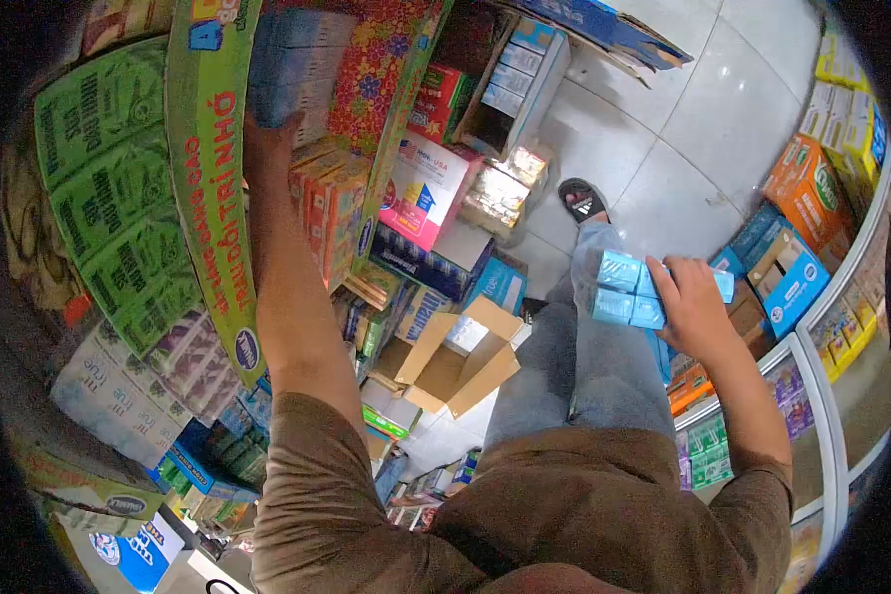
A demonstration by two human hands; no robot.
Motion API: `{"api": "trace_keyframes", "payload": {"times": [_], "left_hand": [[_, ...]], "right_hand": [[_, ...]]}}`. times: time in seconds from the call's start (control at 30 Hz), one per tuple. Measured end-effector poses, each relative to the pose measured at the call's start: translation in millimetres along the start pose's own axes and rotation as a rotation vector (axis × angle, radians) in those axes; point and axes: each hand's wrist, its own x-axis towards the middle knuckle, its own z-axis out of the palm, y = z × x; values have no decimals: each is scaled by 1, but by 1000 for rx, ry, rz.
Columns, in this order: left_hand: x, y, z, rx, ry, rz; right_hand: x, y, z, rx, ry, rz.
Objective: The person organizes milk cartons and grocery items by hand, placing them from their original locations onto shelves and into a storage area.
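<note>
A shrink-wrapped pack of small light-blue cartons [616,309] is in my right hand [693,307], held over my leg with the fingers curled across its top. My left arm reaches into a shelf compartment behind a green printed shelf strip [211,148]. My left hand [272,139] is in shadow there, up against a stack of blue-and-white cartons [302,69]. Its fingers are mostly hidden, so whether it grips them does not show. Just below that hand on the shelf stand orange cartons [332,203].
An opened cardboard box [455,361] stands by my legs. Beyond it are a pink-and-white box [428,188] and a wrapped pack [505,193] on the tiled floor [663,198]. A glass-fronted case [812,386] curves along the right, with an orange box [807,183] nearby.
</note>
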Motion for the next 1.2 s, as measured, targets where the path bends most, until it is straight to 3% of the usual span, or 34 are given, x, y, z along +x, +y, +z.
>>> {"api": "trace_keyframes", "payload": {"times": [0.03,0.23,0.73,0.87,1.0,1.07,1.1,1.2], "left_hand": [[2,-10,5,52,53,-43],[16,-45,24,75,-134,-362],[2,-31,24,1,-147,-312],[-56,6,-22,-41,-194,-287],[-95,43,-60,-507,-103,-349],[-109,29,-58,-569,-99,-392],[-120,1,-43,-484,-129,-416],[-127,-3,-42,-344,-155,-483]], "right_hand": [[2,1,1,1,1,1],[28,7,-10,-16,-24,-28],[88,-2,-28,-25,-18,-144],[125,-33,-42,-90,124,-320],[173,-82,-75,-198,305,-463],[200,-105,-88,-243,385,-556],[215,-114,-92,-263,426,-605],[263,-131,-102,-414,542,-815]]}}
